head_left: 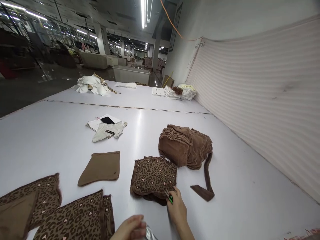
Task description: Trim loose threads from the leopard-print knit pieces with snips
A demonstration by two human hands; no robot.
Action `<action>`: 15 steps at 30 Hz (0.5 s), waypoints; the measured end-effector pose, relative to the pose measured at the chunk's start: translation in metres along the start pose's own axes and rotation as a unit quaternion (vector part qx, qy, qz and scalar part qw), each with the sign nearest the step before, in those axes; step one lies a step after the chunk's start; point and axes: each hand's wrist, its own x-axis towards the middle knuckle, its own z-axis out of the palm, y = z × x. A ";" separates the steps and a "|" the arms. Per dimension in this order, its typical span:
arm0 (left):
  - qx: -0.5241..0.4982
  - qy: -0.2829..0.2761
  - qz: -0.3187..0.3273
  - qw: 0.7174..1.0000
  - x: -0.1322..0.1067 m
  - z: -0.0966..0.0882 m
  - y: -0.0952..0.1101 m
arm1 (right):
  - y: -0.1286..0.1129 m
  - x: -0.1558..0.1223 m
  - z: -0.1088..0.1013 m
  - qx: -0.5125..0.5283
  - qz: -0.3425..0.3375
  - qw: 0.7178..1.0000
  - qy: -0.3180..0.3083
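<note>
My right hand is closed around small green-handled thread snips. The metal tip of the snips points at the front right corner of a stack of brown leopard-print fabric pieces, and my fingers are at that edge. Low in the view, my left hand is slightly blurred, its fingers loosely bent and apart with nothing seen in them. A shiny silvery item shows beside it, cut off by the bottom edge; I cannot tell what it is.
Behind the stack sits a folded brown fabric pile with a trailing strip. To the left lie a plain brown piece and more leopard-print pieces. A phone rests on white cloth. A striped sheet covers the right wall.
</note>
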 end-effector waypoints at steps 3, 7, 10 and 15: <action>-0.126 0.071 -0.017 0.989 0.004 0.016 0.031 | 0.014 0.004 0.002 0.096 0.010 0.995 0.021; -0.089 0.120 0.041 0.988 0.024 0.030 0.061 | 0.021 0.022 0.002 0.123 0.019 0.992 0.032; -0.040 0.148 0.071 0.986 0.033 0.032 0.068 | 0.016 0.034 0.002 0.124 -0.005 0.992 0.022; 0.044 0.160 0.107 0.980 0.024 0.010 0.052 | 0.007 0.032 -0.009 0.122 -0.041 0.992 0.014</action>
